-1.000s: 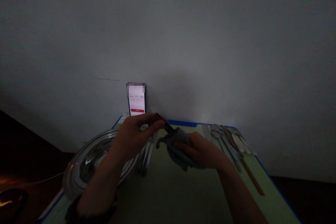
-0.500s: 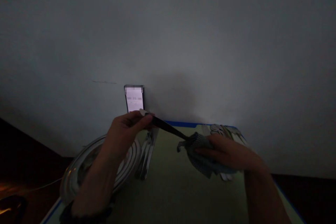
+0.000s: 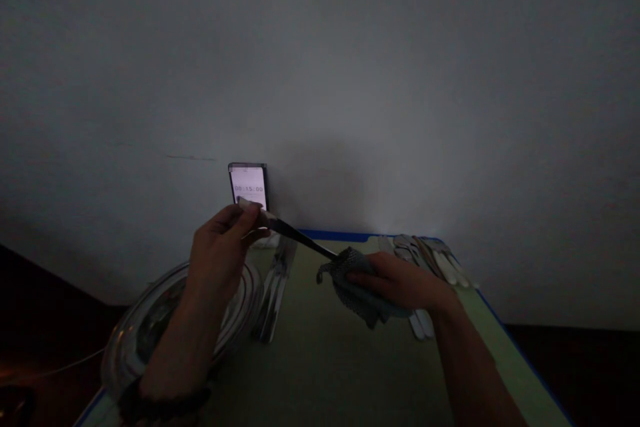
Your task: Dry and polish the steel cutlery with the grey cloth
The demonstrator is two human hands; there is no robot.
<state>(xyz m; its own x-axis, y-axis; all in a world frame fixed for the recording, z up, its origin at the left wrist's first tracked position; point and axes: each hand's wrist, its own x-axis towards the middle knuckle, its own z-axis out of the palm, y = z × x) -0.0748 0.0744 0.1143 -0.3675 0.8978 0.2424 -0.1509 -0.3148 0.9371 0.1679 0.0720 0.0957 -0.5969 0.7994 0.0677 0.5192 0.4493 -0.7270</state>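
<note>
My left hand (image 3: 223, 247) pinches the light handle end of a long thin piece of cutlery (image 3: 290, 235) and holds it up at a slant over the green table (image 3: 325, 360). The far end of the cutlery goes into a grey mesh cloth (image 3: 353, 280). My right hand (image 3: 400, 280) is closed round that cloth and the covered end. The scene is dim, so I cannot tell which kind of cutlery it is.
A round steel tray (image 3: 150, 327) lies at the table's left edge under my left arm. Several pieces of cutlery (image 3: 273, 290) lie beside it, and another row (image 3: 430, 257) at the back right. A lit phone (image 3: 249, 185) leans on the wall.
My hands first drew apart, baring more of the cutlery's shaft. My right hand with the cloth has since slid back left along it, and my left hand has risen slightly.
</note>
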